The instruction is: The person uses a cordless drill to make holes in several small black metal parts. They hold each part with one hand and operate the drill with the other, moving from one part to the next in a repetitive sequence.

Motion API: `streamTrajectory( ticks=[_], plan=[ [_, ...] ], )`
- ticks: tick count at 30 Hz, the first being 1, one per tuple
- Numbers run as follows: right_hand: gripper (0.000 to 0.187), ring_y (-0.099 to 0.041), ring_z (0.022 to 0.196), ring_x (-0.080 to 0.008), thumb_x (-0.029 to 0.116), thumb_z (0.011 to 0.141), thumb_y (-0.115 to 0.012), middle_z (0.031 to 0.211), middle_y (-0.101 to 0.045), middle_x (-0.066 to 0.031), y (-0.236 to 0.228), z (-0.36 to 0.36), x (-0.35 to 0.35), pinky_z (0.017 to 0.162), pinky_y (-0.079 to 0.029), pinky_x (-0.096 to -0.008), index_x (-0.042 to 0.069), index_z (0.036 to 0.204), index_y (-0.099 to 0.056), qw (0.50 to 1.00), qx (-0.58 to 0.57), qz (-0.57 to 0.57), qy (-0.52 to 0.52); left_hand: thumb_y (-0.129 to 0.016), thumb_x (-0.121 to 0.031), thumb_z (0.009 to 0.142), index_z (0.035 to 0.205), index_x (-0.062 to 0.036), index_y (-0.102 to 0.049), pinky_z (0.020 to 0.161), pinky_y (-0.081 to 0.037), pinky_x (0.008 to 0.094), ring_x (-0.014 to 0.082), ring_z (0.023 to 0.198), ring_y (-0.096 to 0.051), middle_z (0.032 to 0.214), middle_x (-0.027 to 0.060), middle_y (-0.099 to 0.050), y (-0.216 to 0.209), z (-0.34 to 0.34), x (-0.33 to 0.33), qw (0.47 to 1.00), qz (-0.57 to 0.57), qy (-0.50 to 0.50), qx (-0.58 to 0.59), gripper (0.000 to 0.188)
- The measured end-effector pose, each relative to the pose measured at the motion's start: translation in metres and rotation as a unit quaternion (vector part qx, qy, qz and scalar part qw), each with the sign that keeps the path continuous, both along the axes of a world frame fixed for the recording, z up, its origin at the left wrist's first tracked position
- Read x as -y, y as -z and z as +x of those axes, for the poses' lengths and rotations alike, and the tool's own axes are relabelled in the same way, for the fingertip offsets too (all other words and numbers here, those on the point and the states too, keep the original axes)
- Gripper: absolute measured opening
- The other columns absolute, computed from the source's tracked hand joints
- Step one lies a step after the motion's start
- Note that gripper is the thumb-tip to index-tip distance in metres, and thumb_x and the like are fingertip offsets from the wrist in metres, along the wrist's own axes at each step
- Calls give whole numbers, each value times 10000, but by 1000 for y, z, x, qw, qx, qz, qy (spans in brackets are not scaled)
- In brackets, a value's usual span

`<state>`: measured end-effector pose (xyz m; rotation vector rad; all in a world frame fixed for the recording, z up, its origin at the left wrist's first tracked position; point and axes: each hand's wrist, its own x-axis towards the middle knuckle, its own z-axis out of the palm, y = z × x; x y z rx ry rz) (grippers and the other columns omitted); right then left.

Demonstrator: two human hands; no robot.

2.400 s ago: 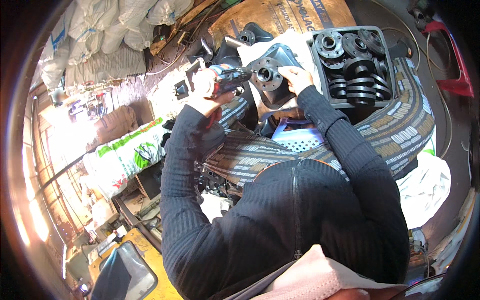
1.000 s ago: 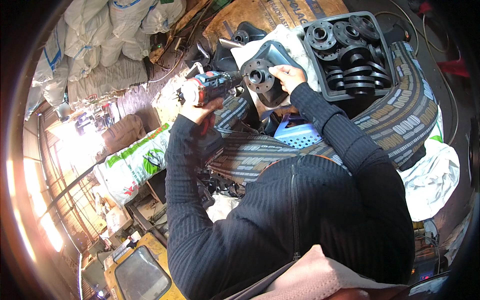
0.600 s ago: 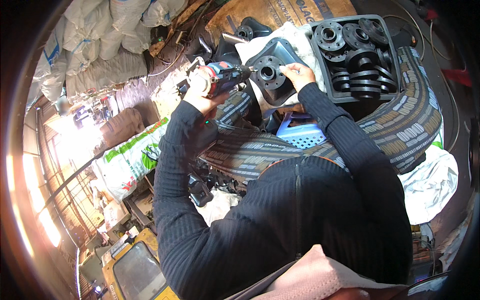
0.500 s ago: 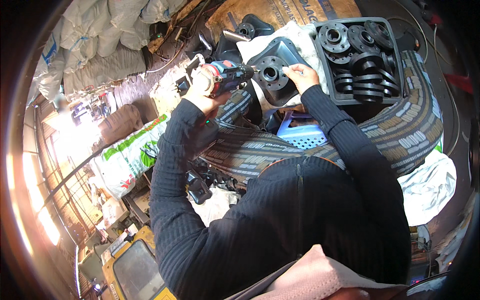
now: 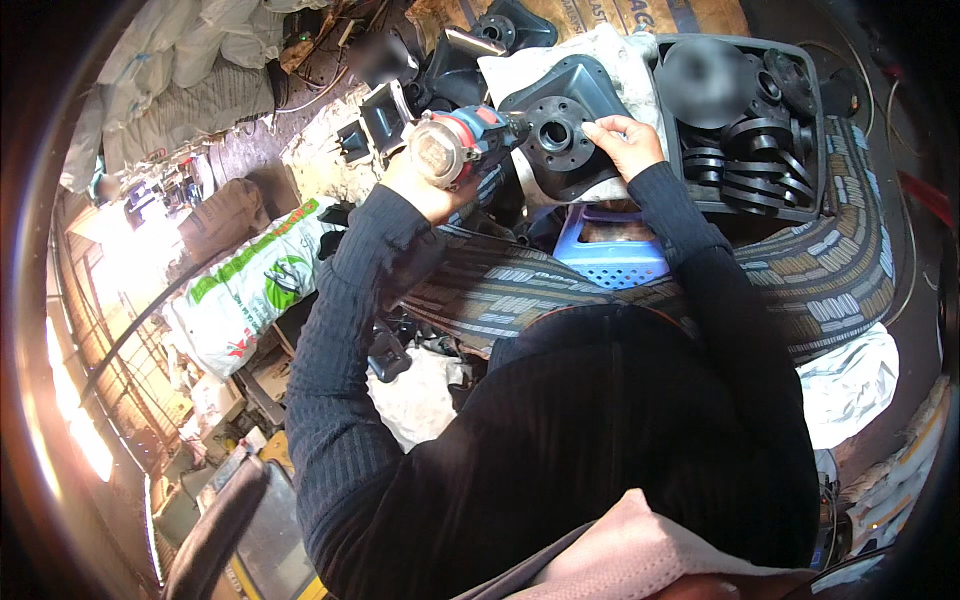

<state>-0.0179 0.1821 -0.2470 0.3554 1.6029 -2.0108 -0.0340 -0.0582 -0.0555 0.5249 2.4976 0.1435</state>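
Observation:
My left hand [image 5: 425, 192] is wrapped round a red and blue cordless drill [image 5: 480, 135]. The drill's black chuck points right, with its front end at the left rim of a round black flange [image 5: 578, 156]. That flange has a centre hole and a ring of smaller holes. It sits on a dark, square-flared moulded part [image 5: 592, 82], which lies on a white sack [image 5: 638, 80]. At the flange's right rim, the thumb and fingertips of my right hand [image 5: 635, 145] are pinched together. Whatever is between those fingertips is too small to make out.
A grey bin [image 5: 822, 170] at the right holds several black flanges [image 5: 750, 185]. More dark moulded parts [image 5: 455, 75] lie at the far left of the work. A blue plastic crate-like piece [image 5: 610, 272] stands nearer me, beside a curved patterned cushion [image 5: 830, 280]. White sacks [image 5: 250, 290] lie leftward.
The drill has turned so that its rear end faces up more, while its front stays by the flange's left rim. My right hand stays pinched at the right rim. The view has shifted slightly.

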Motion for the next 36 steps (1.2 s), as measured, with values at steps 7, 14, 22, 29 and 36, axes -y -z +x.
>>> streamTrajectory(
  ticks=[7,14,22,29,36],
  plan=[
    [377,-612,763,-149,396,782,-680,786,-668,-91,2,-6,-3,725,-472,-282,36,894,-679,986,-115,107,-48,-687,-83,739,1253,-79,-451,641,-436,276,135,759,-524,986,57,-590,-13,30,-18,885,277,-357,107,565],
    [394,-640,787,-188,397,809,-638,821,-674,-123,0,-18,-10,719,-484,-302,23,928,-667,961,-185,173,-110,-745,-211,707,1194,-53,-514,832,-476,314,197,931,-607,1044,103,-621,-45,91,-28,894,190,-395,97,561],
    [422,-617,770,-182,434,814,-615,816,-663,-116,3,-37,-14,719,-465,-311,26,908,-663,942,-200,192,-190,-681,-245,732,1273,-33,-418,886,-466,357,304,1002,-588,1146,163,-569,-53,179,-33,957,114,-250,90,638],
    [387,-589,720,-168,379,832,-613,776,-632,-58,-11,-31,-22,703,-466,-297,10,941,-654,982,-48,117,-142,-691,-184,731,1163,-57,-540,867,-472,385,300,940,-606,1035,105,-620,-50,187,-30,964,193,-157,-89,475],
    [351,-566,1045,-294,176,926,-448,1057,-602,-167,-60,21,-51,929,-451,-479,-53,1189,-485,851,233,-466,68,-699,-145,715,1046,-102,-618,769,-489,386,272,883,-615,965,74,-636,-75,153,-57,959,214,-112,-150,344]
  ],
)
